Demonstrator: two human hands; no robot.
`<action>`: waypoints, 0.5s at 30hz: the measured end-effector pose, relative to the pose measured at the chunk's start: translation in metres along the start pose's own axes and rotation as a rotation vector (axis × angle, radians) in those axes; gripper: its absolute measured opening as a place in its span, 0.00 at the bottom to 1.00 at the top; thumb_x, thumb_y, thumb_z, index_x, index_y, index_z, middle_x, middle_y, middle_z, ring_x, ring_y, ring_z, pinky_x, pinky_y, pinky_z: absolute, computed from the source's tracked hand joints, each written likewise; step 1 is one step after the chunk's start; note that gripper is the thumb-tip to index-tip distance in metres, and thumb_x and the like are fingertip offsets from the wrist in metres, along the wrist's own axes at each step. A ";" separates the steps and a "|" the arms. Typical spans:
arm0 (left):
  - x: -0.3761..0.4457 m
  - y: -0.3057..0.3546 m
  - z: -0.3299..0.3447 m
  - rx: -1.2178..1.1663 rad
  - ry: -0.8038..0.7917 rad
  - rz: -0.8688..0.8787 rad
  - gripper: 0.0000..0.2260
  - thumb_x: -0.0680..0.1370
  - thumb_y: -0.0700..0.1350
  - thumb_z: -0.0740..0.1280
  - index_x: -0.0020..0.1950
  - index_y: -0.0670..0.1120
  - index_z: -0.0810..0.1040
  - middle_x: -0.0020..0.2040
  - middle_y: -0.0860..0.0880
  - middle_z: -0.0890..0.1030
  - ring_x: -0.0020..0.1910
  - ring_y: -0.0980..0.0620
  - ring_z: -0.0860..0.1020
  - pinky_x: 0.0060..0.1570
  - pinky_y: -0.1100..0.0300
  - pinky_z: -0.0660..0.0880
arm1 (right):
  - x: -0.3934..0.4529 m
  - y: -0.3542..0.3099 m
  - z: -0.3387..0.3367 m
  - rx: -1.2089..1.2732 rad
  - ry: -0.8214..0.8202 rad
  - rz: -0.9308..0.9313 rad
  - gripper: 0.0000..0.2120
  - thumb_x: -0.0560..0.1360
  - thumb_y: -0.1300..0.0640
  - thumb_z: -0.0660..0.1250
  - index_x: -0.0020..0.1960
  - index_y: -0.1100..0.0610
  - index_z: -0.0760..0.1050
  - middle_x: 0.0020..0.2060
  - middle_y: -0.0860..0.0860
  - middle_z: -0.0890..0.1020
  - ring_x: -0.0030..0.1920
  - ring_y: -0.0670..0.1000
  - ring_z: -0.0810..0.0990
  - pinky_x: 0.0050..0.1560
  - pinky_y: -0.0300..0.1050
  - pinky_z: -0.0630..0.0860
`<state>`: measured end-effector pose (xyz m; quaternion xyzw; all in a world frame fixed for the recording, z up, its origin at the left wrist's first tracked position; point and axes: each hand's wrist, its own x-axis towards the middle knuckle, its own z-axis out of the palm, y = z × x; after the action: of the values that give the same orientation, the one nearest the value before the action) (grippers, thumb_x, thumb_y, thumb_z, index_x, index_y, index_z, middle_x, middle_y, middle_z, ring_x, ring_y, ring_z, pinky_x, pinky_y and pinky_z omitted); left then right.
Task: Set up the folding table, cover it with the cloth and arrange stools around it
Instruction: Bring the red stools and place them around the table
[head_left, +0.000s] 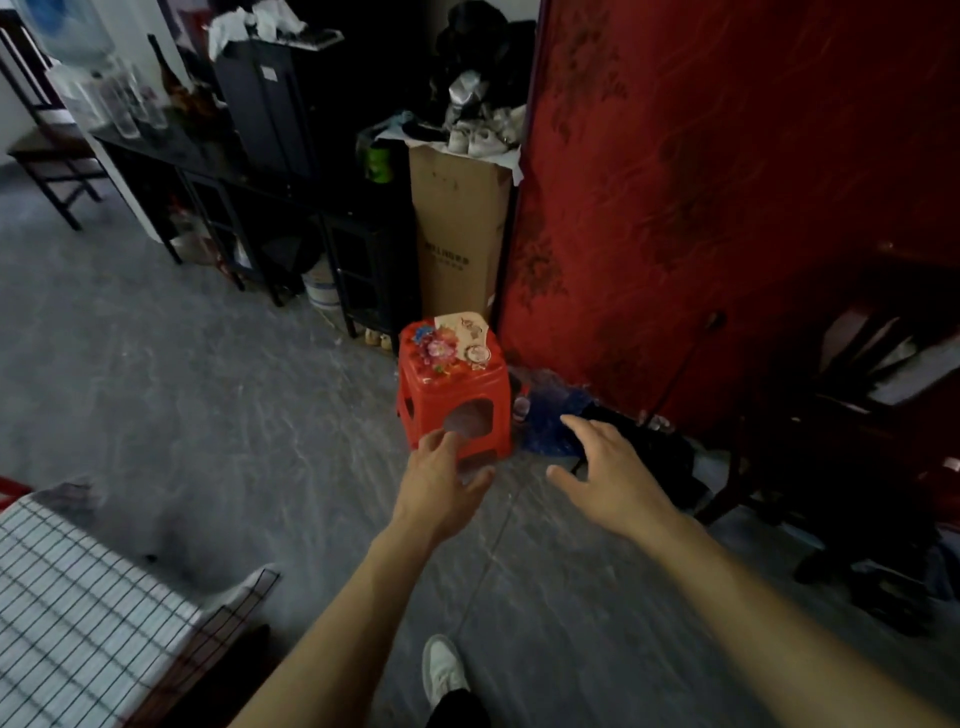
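- Both hands are stretched forward in the lower middle of the frame, and both hold nothing.
- The left hand has its fingers spread and relaxed; in the picture its fingertips overlap the lower edge of the stool, but I cannot tell if they touch it.
- The right hand is open too, fingers apart and slightly bent, hanging over the floor to the right of the stool and apart from it.
- The stool stands upright on the floor in the middle of the frame. It is of red plastic, square with rounded corners, with arched openings in its sides and a flower print and a pale sticker on the seat.
- The floor is grey and looks like rough concrete with pale streaks.
- Just behind the stool stands a tall brown cardboard box, with white shoes on top of it.
- To the right of the box and stool a big red panel with a dark pattern fills the upper right of the frame.
- Between the stool and the panel, on the floor, lies a blue crumpled bag beside something black.
- A dark wooden chair is at the right edge.
- Black shelves run along the upper left.
- In the lower left corner is the table, covered with a white cloth with thin black grid lines.
- A white shoe of the person shows at the bottom.
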<state>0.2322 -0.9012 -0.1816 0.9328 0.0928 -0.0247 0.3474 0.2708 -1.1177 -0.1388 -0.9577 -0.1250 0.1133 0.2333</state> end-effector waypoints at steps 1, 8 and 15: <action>0.016 -0.001 -0.001 -0.026 -0.005 -0.006 0.20 0.73 0.57 0.68 0.61 0.47 0.74 0.63 0.44 0.74 0.60 0.43 0.74 0.60 0.51 0.73 | 0.017 -0.004 -0.002 -0.021 -0.022 0.000 0.35 0.77 0.42 0.66 0.78 0.50 0.56 0.74 0.54 0.64 0.74 0.56 0.62 0.73 0.52 0.63; 0.122 -0.016 -0.028 -0.115 -0.002 -0.048 0.21 0.74 0.56 0.69 0.64 0.51 0.73 0.66 0.47 0.72 0.61 0.45 0.74 0.59 0.49 0.74 | 0.139 -0.031 -0.022 -0.080 -0.046 -0.044 0.34 0.77 0.43 0.66 0.78 0.51 0.58 0.73 0.54 0.65 0.73 0.55 0.63 0.72 0.52 0.63; 0.209 -0.047 -0.044 -0.011 -0.012 -0.157 0.23 0.76 0.56 0.68 0.67 0.47 0.73 0.68 0.45 0.71 0.64 0.44 0.73 0.62 0.52 0.72 | 0.241 -0.029 -0.001 -0.036 -0.177 -0.055 0.35 0.76 0.41 0.65 0.78 0.49 0.57 0.74 0.52 0.64 0.73 0.56 0.62 0.72 0.56 0.64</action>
<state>0.4279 -0.8054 -0.2020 0.9206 0.1638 -0.0568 0.3498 0.4926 -1.0228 -0.1618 -0.9441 -0.1735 0.1888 0.2072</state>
